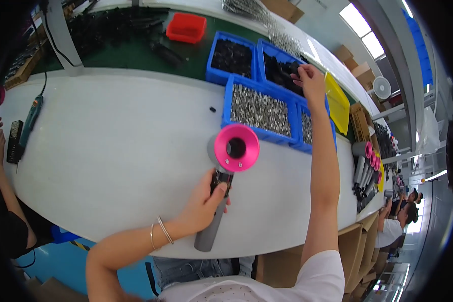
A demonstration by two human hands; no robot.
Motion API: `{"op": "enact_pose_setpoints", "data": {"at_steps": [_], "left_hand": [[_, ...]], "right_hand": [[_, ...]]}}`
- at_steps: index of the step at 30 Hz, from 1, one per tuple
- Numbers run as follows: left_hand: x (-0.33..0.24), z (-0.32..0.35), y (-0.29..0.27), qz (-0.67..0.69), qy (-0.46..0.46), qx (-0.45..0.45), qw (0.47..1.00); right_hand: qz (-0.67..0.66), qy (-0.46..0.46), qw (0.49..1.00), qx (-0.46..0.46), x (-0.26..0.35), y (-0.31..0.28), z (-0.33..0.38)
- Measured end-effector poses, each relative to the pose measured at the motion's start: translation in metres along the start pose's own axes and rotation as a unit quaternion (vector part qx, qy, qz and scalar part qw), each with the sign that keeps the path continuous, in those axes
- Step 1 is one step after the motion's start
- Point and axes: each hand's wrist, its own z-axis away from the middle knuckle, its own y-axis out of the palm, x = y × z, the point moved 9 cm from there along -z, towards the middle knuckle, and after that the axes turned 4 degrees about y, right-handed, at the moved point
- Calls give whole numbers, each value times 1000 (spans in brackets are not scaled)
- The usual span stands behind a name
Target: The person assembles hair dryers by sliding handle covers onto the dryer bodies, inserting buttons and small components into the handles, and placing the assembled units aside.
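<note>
Left hand (204, 204) fingers wrapped around the hair dryer (226, 171) handle, pink head at 1 o'clock. Right hand (309, 80) fingers pinching small black parts (282, 70) in the blue bin (267, 50).

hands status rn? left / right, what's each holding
Left hand: closed around the grey handle of the hair dryer.
Right hand: reaching into a blue bin of black parts, fingers pinched; whether it holds a part cannot be told.
</note>
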Motion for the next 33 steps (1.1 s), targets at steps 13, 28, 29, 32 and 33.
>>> {"op": "enact_pose_setpoints", "data": {"at_steps": [13,28,29,32,33], "left_hand": [[3,-7,0,126,-51,-22,991],[6,-7,4,187,-42,14,981],[8,-6,4,200,-48,16,978],[8,-6,5,204,-50,11,978],[8,-7,5,207,-50,12,977]], "right_hand": [[-94,125,975,160,53,19,256],[-97,55,981,156,80,31,283],[-18,-28,986,164,90,37,284],[171,-273,943,79,132,50,298],[228,-374,898,46,139,57,307]]}}
